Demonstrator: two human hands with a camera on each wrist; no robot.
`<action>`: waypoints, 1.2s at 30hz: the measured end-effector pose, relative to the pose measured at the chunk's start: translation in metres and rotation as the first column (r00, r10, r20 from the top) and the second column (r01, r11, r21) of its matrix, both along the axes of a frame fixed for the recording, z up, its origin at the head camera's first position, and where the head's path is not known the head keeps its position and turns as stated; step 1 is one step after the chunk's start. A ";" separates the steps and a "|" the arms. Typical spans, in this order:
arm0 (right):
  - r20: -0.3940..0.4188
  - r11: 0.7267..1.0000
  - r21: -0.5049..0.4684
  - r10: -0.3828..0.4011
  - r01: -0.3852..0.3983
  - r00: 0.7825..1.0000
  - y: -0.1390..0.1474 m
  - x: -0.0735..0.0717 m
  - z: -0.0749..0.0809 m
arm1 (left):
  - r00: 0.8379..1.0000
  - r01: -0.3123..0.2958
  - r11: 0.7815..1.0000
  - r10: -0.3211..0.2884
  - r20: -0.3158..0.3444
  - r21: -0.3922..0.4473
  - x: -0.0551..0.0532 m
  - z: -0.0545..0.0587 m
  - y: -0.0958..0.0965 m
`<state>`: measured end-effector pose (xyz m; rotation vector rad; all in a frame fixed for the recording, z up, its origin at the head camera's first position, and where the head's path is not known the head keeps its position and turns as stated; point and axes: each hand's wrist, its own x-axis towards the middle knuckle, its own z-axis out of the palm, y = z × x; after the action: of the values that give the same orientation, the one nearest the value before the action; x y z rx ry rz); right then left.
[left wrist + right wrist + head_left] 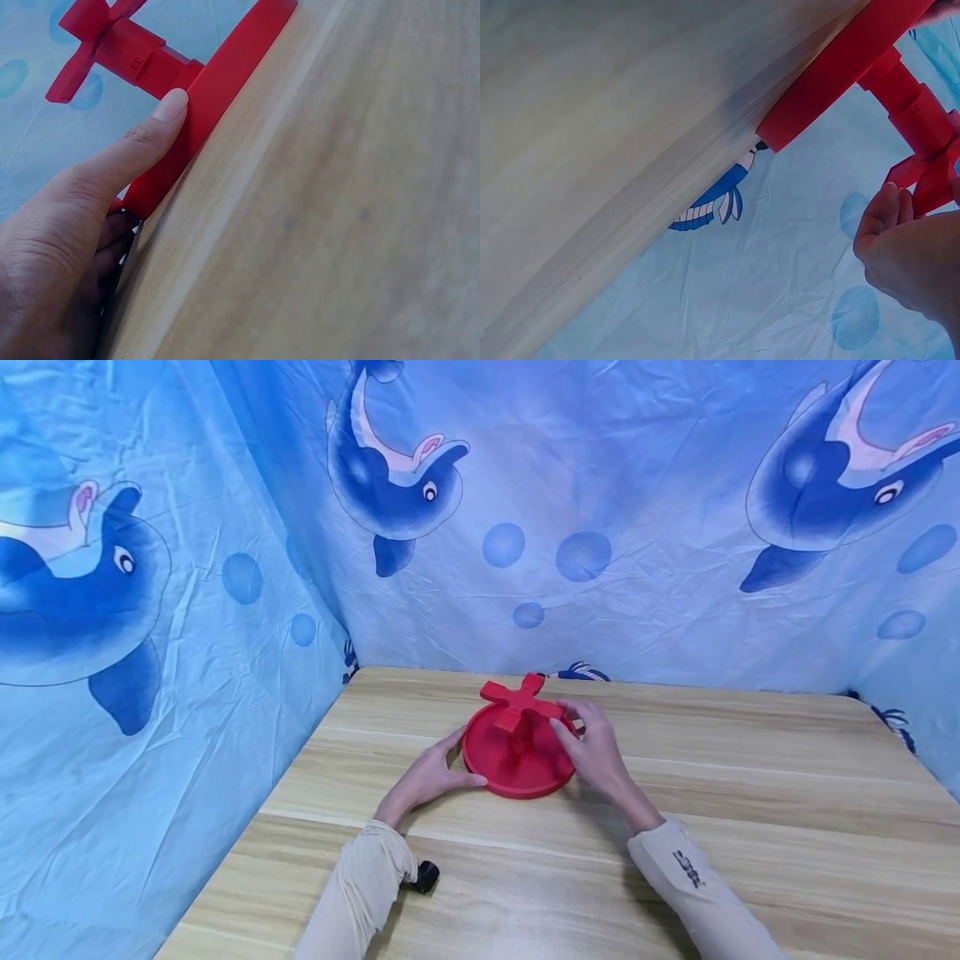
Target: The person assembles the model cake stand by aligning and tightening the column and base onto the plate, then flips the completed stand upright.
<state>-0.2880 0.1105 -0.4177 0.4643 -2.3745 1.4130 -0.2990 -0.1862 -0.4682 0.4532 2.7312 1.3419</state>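
A red round dish-like base (487, 762) stands on the table with a short post (521, 743) rising from its middle. On top of the post sits a red cross-shaped piece (522, 702) with flat arms. My left hand (426, 777) holds the base by its left side, the thumb (166, 116) lying on the rim and the other fingers partly hidden beyond it. One arm of the cross, the one pointing right, is pinched by my right hand (597, 753). Raised markings (139, 63) show on the post in the left wrist view.
The wood-grain table (750, 777) runs back to a blue curtain (660, 610) printed with dolphins, which also hangs along the left side. A small black object (426, 877) is beside my left sleeve.
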 end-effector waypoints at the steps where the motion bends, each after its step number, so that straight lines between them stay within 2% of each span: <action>1: 0.000 1.000 -0.001 0.000 0.000 1.000 0.000 0.000 0.000 | 1.000 -0.001 1.000 0.001 0.000 0.000 0.000 0.000 0.000; 8: 0.038 1.000 -0.013 0.020 -0.020 0.999 0.001 0.005 0.001 | 1.000 0.003 1.000 -0.003 0.004 0.002 0.000 0.001 0.002; 13: 0.031 0.996 -0.089 0.021 -0.018 0.999 0.005 0.011 0.003 | 1.000 0.005 1.000 -0.005 -0.002 -0.006 0.001 0.001 0.002; 16: -0.018 0.992 -0.128 -0.022 0.019 1.000 0.008 0.008 0.002 | 1.000 0.006 1.000 -0.006 -0.006 -0.007 0.001 0.001 0.002; 19: -0.037 0.991 -0.127 -0.040 0.035 0.999 0.011 0.001 0.000 | 1.000 0.007 1.000 -0.007 -0.001 0.001 0.002 0.001 0.003; 28: 0.053 0.996 -0.069 0.059 -0.055 0.997 0.009 -0.010 -0.001 | 1.000 0.005 0.999 -0.005 -0.014 -0.032 0.001 0.001 0.004; 36: 0.060 0.993 -0.105 0.057 -0.050 0.997 0.009 -0.009 -0.001 | 1.000 0.007 0.999 -0.007 -0.015 -0.034 0.003 0.003 0.003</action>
<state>-0.2974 0.1199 -0.4187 0.4657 -2.3402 1.5878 -0.2962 -0.1827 -0.4653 0.4722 2.7571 1.2937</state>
